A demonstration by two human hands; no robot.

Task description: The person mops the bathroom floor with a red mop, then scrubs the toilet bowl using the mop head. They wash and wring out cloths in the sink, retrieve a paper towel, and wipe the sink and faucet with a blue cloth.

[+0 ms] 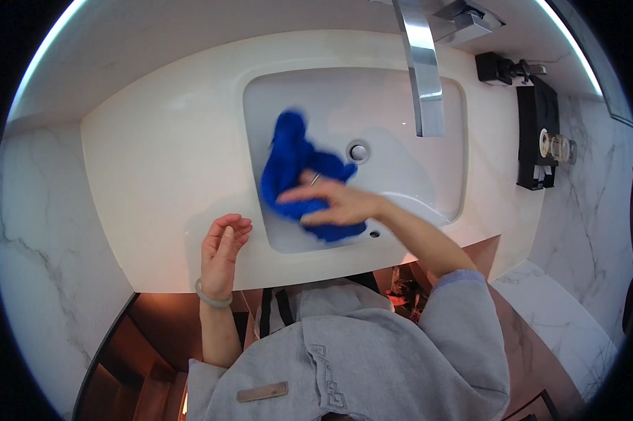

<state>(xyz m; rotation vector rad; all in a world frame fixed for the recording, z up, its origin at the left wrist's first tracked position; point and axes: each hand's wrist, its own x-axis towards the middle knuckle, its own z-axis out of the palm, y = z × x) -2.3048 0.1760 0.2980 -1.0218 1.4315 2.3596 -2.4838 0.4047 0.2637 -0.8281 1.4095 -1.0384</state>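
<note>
A bright blue cloth (288, 158), smeared by motion, is bunched over the left half of the white sink (400, 186). My right hand (334, 201) reaches in from the right with its fingers on the cloth, gripping part of it; a ring shows on one finger. Folds of the cloth spread above and below that hand. My left hand (225, 249) hovers over the front of the counter, left of the sink, its fingers loosely bent and nothing in them. A pale band (213, 298) circles the left wrist.
A square chrome faucet (426, 91) juts over the sink's back right, and the drain (358, 151) lies right of the cloth. On the pale counter (162, 147), the right end holds a black tray (536, 165), a glass jar (558, 149) and a black pump dispenser (497, 69).
</note>
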